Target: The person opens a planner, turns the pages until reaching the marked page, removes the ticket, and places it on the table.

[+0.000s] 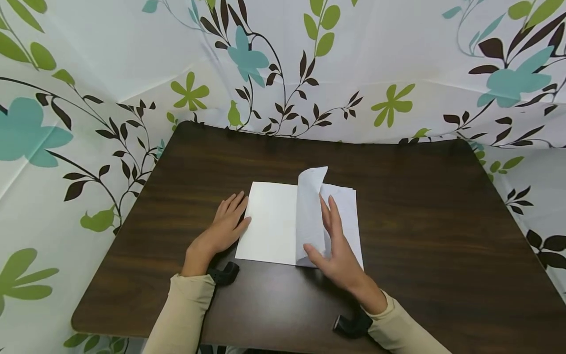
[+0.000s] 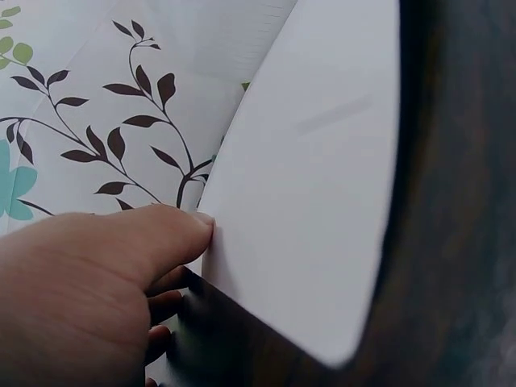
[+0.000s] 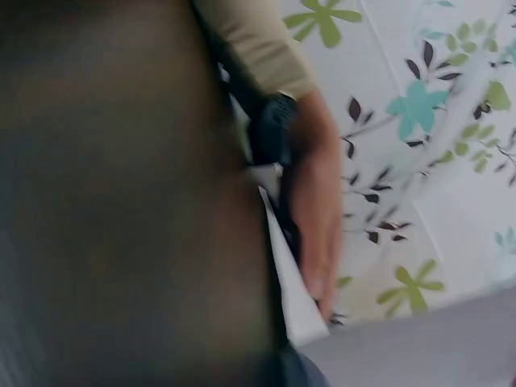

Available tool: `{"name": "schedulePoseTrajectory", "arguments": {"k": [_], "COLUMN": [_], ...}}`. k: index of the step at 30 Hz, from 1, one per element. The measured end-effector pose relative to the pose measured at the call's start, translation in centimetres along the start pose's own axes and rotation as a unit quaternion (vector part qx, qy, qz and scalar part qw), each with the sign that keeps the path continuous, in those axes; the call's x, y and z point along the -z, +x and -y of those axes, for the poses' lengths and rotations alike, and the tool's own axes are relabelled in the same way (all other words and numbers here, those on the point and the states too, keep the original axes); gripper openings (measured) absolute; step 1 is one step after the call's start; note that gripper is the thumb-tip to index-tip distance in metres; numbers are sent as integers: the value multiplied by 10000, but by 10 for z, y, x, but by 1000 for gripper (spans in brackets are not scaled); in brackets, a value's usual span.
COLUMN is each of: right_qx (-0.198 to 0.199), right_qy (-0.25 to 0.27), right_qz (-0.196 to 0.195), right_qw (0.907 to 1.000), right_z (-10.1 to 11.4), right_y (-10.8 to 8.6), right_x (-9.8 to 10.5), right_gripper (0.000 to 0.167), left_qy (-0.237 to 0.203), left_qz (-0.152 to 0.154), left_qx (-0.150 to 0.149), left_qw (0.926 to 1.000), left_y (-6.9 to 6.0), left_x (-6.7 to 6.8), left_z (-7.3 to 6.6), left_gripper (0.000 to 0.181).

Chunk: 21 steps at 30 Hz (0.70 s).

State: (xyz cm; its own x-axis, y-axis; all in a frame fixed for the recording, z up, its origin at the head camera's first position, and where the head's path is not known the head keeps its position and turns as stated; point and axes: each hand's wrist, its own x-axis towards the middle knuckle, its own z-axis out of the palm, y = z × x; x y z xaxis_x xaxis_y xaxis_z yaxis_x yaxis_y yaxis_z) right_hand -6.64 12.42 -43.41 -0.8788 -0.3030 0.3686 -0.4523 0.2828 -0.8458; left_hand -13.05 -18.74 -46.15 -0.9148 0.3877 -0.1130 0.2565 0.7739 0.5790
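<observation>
An open notebook [image 1: 270, 223] with white pages lies on the dark wooden table, faint ruled lines showing in the left wrist view. Its left page is flat and blank. Near the middle, one leaf [image 1: 309, 216] stands up and curls. My left hand [image 1: 224, 228] rests at the left edge with fingers extended; its thumb [image 2: 181, 234] touches the page border. Over the right side, my right hand [image 1: 338, 250] has its fingers stretched out against the raised leaf, the thumb apart from them. The right wrist view is blurred and shows the left hand [image 3: 316, 218] across the notebook.
The brown wooden table [image 1: 442, 236] extends around the notebook. A white curtain [image 1: 137, 49] with leaf and flower prints hangs behind and beside it. Black wrist devices [image 1: 225, 274] sit under both wrists.
</observation>
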Motion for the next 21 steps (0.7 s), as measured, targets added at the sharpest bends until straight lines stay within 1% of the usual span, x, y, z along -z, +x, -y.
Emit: {"name": "schedulePoseTrajectory", "arguments": {"k": [2,4,7,10,13,15,18,21], "right_qx": [205,442,689,987,1197,1298,1347,1387], "right_qy": [-144,-449,-981,-1597,-2028,-2214,-2400,-2594], "right_qz": [-98,-108,85,281,440,569,780,940], "right_qw": [9996,9980,9928,9818,9709,9648,9582,9511], "right_z": [0,-1,-3,-6,-10,-13,-16,-18], "right_y": [1,1,1,1,1,1,1,-1], "right_x": [-7,-15,-24,-30,-32,-33,-35,-35], "right_gripper": [108,105,98,90,86,86,85,79], "left_qy": [-4,-6,-15,-68,-243,-423,-647,-780], "left_qz": [-18,-27,-18,7,-46,-102,-207,-282], "left_qx": [-31,-45,-22,43,73,66,36,-7], "left_qw": [10000,10000,10000,10000,9997,9990,9977,9966], "left_y": [1,2,1,0,0,0,-1,-1], "left_x": [1,2,2,2,2,2,1,1], "left_z": [-1,-2,-3,-3,-3,-2,-2,-2], "left_gripper": [67,66,66,66,65,65,67,68]}}
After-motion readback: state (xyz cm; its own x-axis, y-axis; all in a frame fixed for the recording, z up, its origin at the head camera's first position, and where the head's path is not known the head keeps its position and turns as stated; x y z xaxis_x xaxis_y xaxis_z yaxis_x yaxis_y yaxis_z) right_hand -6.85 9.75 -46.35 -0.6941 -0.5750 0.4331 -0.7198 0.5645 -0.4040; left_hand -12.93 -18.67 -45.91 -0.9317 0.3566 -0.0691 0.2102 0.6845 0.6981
